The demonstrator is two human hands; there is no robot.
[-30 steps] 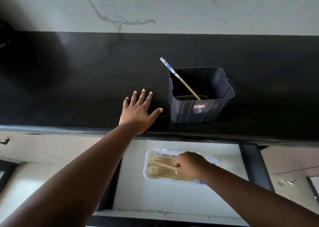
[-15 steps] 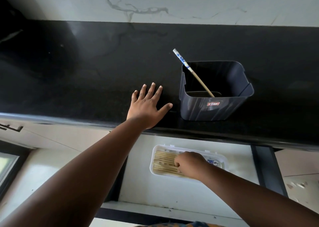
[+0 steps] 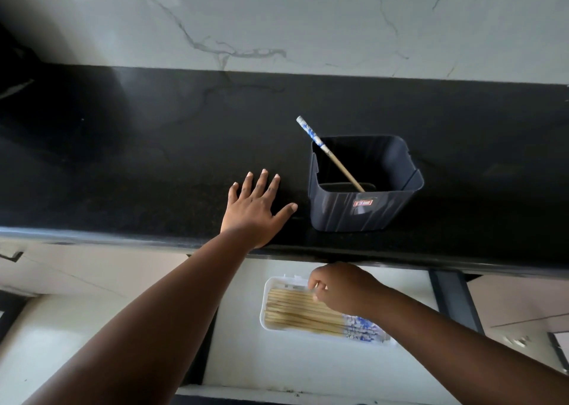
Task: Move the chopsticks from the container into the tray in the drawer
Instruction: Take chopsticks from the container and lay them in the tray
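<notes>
Head view: left hand (image 3: 257, 212) spread flat near counter (image 3: 154, 158) edge; right hand (image 3: 340, 287) loosely curled, empty, over tray (image 3: 264, 318).

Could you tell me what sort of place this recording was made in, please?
Most likely a home kitchen: a black stone counter runs along a marble-look wall, an open drawer below it holds a tray of chopsticks, and one more chopstick stands in a container.

This is a home kitchen. A black stone countertop (image 3: 154, 164) runs beneath a white marble-veined backsplash (image 3: 277, 19), with pale cabinet fronts (image 3: 77, 269) below. An open drawer (image 3: 308, 364) holds a white tray (image 3: 262, 312) of wooden chopsticks (image 3: 295, 312), and a dark utensil container (image 3: 363, 213) stands on the counter.
</notes>
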